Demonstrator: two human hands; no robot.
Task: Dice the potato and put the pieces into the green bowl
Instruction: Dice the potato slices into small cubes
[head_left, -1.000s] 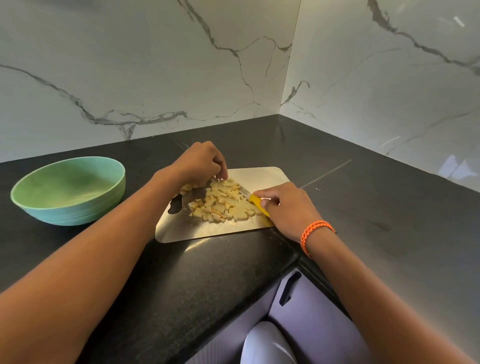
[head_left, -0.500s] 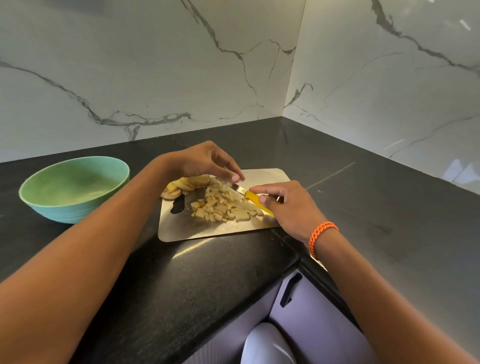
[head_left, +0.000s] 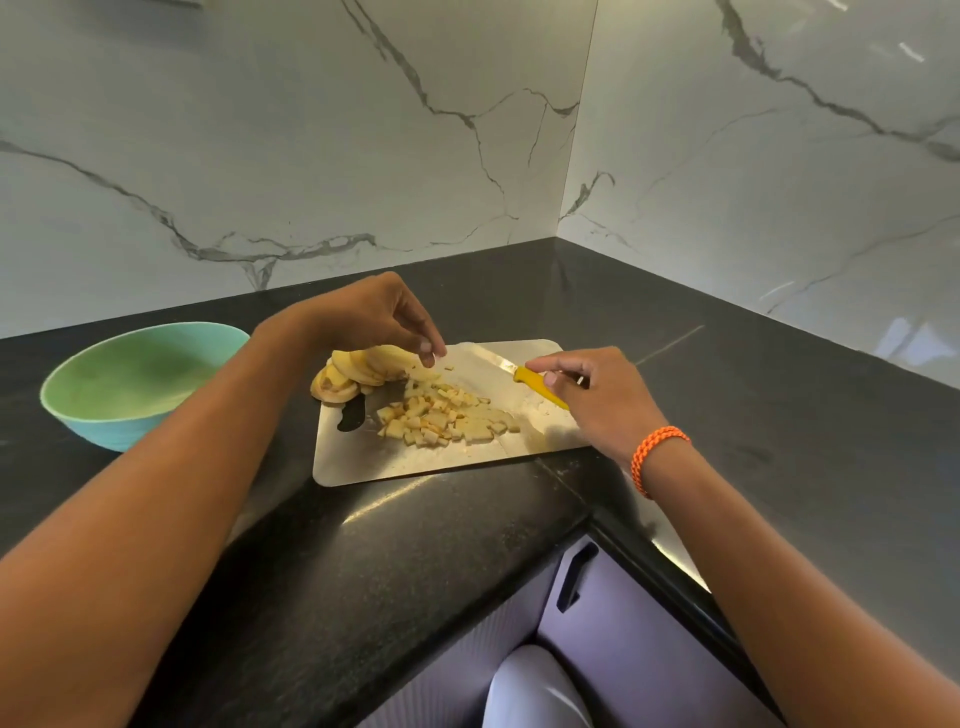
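Observation:
A pile of diced potato pieces (head_left: 441, 413) lies in the middle of the metal cutting board (head_left: 415, 465). Uncut potato slices (head_left: 358, 370) are stacked at the board's far left edge. My left hand (head_left: 374, 312) hovers just above those slices, fingers hanging loosely curled, and I see nothing held in them. My right hand (head_left: 602, 395) grips the yellow handle of a knife (head_left: 537, 385), whose blade points up and left, lying low over the bare right part of the board. The green bowl (head_left: 119, 431) stands on the counter left of the board, with no pieces visible inside.
The black stone counter (head_left: 727, 374) turns a corner here, with marble walls (head_left: 311, 156) behind and to the right. The counter's front edge runs close under the board. Below it is a lilac cabinet with a dark handle (head_left: 574, 577).
My left hand has lifted off the diced pile and drawn back over the slices. My right hand has pulled the knife to the right, away from the pile.

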